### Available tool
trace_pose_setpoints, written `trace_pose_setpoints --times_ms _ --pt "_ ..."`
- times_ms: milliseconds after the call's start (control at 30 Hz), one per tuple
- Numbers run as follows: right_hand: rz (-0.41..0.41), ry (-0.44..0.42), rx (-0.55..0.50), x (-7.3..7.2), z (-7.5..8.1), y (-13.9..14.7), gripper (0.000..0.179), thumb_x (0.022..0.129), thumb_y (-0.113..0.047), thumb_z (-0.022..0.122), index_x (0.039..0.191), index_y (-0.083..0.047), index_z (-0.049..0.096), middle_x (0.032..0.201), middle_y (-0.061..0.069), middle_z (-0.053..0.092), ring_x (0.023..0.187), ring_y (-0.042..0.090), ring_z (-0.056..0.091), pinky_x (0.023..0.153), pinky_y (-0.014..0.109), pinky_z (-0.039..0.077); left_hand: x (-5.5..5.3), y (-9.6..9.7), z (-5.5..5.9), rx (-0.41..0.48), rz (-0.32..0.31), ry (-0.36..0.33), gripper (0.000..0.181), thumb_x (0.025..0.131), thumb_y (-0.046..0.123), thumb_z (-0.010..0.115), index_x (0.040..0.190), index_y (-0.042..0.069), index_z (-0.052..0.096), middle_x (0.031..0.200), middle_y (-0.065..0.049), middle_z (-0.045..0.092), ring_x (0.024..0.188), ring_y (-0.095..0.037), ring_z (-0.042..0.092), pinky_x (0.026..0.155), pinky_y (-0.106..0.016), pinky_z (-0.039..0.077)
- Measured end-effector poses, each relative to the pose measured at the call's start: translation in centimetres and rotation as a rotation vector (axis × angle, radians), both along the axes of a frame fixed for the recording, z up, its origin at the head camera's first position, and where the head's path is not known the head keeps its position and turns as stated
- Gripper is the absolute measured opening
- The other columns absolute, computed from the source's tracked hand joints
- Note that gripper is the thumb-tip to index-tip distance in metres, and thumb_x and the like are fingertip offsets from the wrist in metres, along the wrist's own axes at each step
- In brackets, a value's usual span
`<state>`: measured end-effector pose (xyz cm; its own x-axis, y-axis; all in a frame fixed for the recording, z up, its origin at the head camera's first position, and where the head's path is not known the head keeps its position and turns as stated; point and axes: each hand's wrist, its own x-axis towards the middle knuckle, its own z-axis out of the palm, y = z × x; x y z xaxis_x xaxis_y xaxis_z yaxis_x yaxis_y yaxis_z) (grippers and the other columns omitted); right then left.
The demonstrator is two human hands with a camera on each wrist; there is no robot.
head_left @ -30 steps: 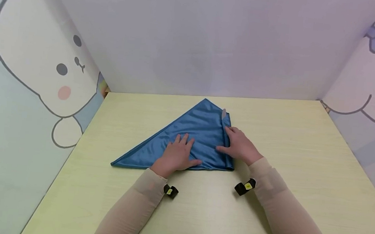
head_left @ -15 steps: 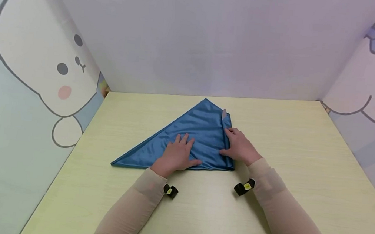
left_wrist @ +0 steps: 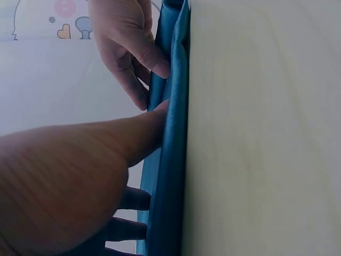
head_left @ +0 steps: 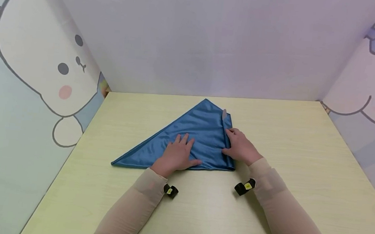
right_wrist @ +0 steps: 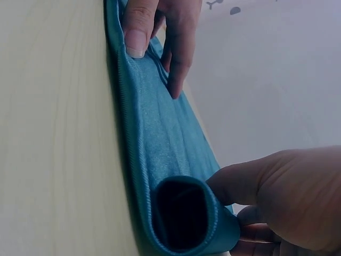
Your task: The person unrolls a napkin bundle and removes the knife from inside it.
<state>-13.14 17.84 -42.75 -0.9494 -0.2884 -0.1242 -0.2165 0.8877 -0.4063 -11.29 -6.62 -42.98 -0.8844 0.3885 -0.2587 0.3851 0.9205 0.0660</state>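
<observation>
A shiny blue cloth (head_left: 202,133), folded to a triangle with its right side cut short by a roll, lies on the table. My left hand (head_left: 177,155) rests on its middle near the front edge, fingers spread. At the right end my right hand (head_left: 242,148) holds the rolled edge, thumb on the near part and fingers farther up. In the right wrist view the roll (right_wrist: 184,213) shows a hollow end, with the right thumb (right_wrist: 237,184) against it. A small pale rounded tip (head_left: 224,114) pokes out by the roll's far end; its kind cannot be told.
The pale wooden table (head_left: 304,160) extends around the cloth. A plain light wall (head_left: 214,41) stands along its back edge, and side panels with cartoon animals (head_left: 46,45) flank it. Both forearms reach in from the front, each with a small black wrist camera (head_left: 245,187).
My right thumb has slid slightly right, onto the roll. My left hand stays in place, and the cloth looks almost the same.
</observation>
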Motion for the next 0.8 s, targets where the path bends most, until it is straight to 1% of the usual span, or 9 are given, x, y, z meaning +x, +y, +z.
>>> trace_pose_setpoints --times_ms 167,533,800 --pt "0.000 0.003 0.005 -0.15 -0.07 -0.01 0.078 0.088 -0.022 0.069 0.148 0.006 0.028 0.148 0.025 0.029 0.134 0.042 0.030 0.105 0.052 0.033 -0.02 -0.01 0.08 -0.003 0.002 0.005 0.092 0.085 0.073 0.047 0.154 0.017 0.025 0.159 -0.012 0.016 0.144 -0.038 0.015 0.105 -0.058 0.030" --pt "0.001 -0.006 -0.004 -0.20 -0.28 -0.02 0.079 0.088 -0.022 0.068 0.149 0.005 0.027 0.147 0.025 0.029 0.134 0.042 0.031 0.105 0.053 0.033 -0.27 -0.09 -0.33 -0.014 0.001 0.017 0.093 0.084 0.075 0.046 0.154 0.018 0.025 0.159 -0.011 0.016 0.144 -0.038 0.015 0.105 -0.058 0.030" --pt "-0.007 -0.012 -0.006 0.03 0.05 -0.01 0.075 0.087 -0.018 0.066 0.148 0.005 0.028 0.147 0.025 0.029 0.134 0.041 0.031 0.104 0.053 0.034 -0.15 -0.12 -0.48 -0.011 0.006 0.013 0.094 0.084 0.075 0.046 0.154 0.018 0.024 0.160 -0.011 0.016 0.144 -0.037 0.014 0.106 -0.058 0.029"
